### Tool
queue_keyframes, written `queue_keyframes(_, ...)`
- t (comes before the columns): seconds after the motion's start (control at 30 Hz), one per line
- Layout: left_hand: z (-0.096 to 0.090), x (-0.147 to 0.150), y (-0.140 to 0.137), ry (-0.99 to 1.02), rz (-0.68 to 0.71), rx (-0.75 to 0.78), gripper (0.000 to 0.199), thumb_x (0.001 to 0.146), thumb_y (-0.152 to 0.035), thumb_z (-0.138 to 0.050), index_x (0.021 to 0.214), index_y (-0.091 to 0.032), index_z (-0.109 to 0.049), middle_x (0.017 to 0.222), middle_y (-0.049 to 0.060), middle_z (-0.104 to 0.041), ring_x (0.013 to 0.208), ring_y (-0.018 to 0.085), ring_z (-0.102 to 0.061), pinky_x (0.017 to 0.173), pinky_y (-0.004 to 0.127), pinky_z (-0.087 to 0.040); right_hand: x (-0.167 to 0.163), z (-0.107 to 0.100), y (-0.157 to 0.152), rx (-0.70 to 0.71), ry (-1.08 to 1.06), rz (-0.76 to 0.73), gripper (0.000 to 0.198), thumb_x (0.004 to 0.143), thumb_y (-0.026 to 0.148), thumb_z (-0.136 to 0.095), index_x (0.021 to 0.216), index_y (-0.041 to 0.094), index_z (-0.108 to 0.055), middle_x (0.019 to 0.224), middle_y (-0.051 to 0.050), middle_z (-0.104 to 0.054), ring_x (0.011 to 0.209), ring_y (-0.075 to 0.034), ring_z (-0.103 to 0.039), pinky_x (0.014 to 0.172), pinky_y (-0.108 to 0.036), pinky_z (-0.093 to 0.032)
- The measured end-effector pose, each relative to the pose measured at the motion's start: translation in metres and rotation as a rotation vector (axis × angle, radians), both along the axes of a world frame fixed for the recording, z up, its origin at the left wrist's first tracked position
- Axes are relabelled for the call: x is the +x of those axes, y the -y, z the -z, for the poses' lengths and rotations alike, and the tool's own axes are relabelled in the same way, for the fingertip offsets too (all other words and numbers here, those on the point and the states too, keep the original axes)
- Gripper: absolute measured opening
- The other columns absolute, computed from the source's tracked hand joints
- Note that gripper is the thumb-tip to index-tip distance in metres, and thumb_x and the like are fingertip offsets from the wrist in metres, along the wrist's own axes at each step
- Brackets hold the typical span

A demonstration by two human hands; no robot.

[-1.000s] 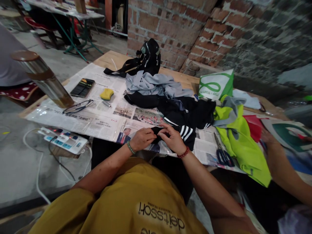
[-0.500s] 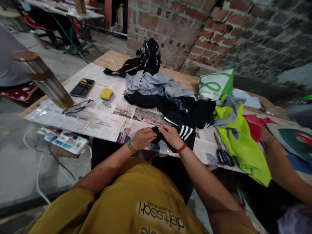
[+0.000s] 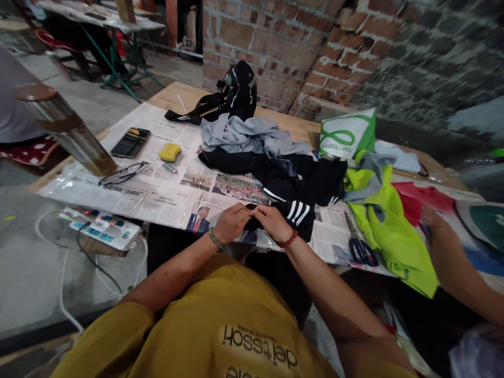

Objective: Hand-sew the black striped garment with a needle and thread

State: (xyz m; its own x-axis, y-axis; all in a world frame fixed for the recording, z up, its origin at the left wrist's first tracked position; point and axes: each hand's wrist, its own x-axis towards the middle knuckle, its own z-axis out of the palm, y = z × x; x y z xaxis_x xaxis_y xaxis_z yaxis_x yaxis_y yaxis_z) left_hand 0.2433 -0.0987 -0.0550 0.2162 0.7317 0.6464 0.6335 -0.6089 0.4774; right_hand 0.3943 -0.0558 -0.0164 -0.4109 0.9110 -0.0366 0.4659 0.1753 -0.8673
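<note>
Pinching black, white-striped fabric garment (image 3: pixel 291 189) between left hand (image 3: pixel 233 223) and right hand (image 3: pixel 273 223) at near edge of newspaper-covered wooden worktop (image 3: pixel 173 94); seemingly mid-work, with the rest crumpled beyond; cannot tell the amount remaining.

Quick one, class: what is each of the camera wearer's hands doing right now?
Left hand: closed, pinching the black garment.
Right hand: closed, fingertips pinching the same garment.

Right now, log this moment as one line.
left hand: pinching black garment | right hand: pinching black garment, beside left | scissors: on newspaper
</note>
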Motion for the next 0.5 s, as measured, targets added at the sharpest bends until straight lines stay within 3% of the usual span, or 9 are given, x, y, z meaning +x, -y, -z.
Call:
queue_keyframes(0.13,-0.003,-0.003,-0.004,0.142,-0.014,-0.059,0.014,0.086,-0.018,-0.047,0.087,-0.017,-0.061,0.083,0.005,-0.058,0.08,0.014,-0.056,0.073,0.026,-0.048,0.0,-0.003,0.001,0.081,0.041,-0.014,0.027,0.08,0.035,-0.046,0.063,0.018,-0.058,0.055,0.002,-0.052,0.056,-0.012,-0.047,0.055,-0.024,-0.038)
queue_keyframes(0.23,-0.008,-0.007,-0.01,0.292,0.003,-0.143,0.009,0.081,-0.017,-0.053,0.083,-0.017,-0.062,0.083,0.004,-0.059,0.082,0.014,-0.056,0.077,0.027,-0.047,0.008,-0.019,0.0,0.366,0.026,0.028,0.026,0.086,0.032,-0.041,0.081,0.021,-0.065,0.082,-0.003,-0.064,0.083,-0.018,-0.057,0.079,-0.032,-0.043)
queue_keyframes(0.3,-0.01,-0.009,-0.013,0.387,-0.003,-0.237,0.006,0.078,-0.017,-0.056,0.078,-0.016,-0.062,0.081,0.003,-0.061,0.081,0.014,-0.057,0.078,0.028,-0.047,0.016,-0.029,0.003,0.571,-0.015,0.155,0.025,0.088,0.029,-0.04,0.092,0.023,-0.064,0.097,-0.006,-0.064,0.097,-0.02,-0.056,0.089,-0.036,-0.041)
queue_keyframes(0.4,-0.011,-0.01,-0.016,0.49,-0.011,-0.434,0.005,0.074,-0.02,-0.058,0.074,-0.016,-0.062,0.075,0.001,-0.062,0.074,0.013,-0.057,0.075,0.027,-0.046,0.027,-0.031,0.021,0.712,-0.078,0.295,0.022,0.087,0.028,-0.043,0.095,0.023,-0.063,0.095,-0.007,-0.063,0.092,-0.02,-0.057,0.085,-0.037,-0.044)
queue_keyframes(0.5,-0.009,-0.01,-0.018,0.576,0.0,-0.585,0.008,0.071,-0.022,-0.06,0.074,-0.015,-0.062,0.073,0.0,-0.063,0.071,0.013,-0.058,0.072,0.026,-0.047,0.031,-0.012,0.046,0.715,-0.074,0.202,0.018,0.086,0.027,-0.046,0.08,0.023,-0.063,0.075,-0.005,-0.062,0.074,-0.019,-0.057,0.073,-0.035,-0.047)
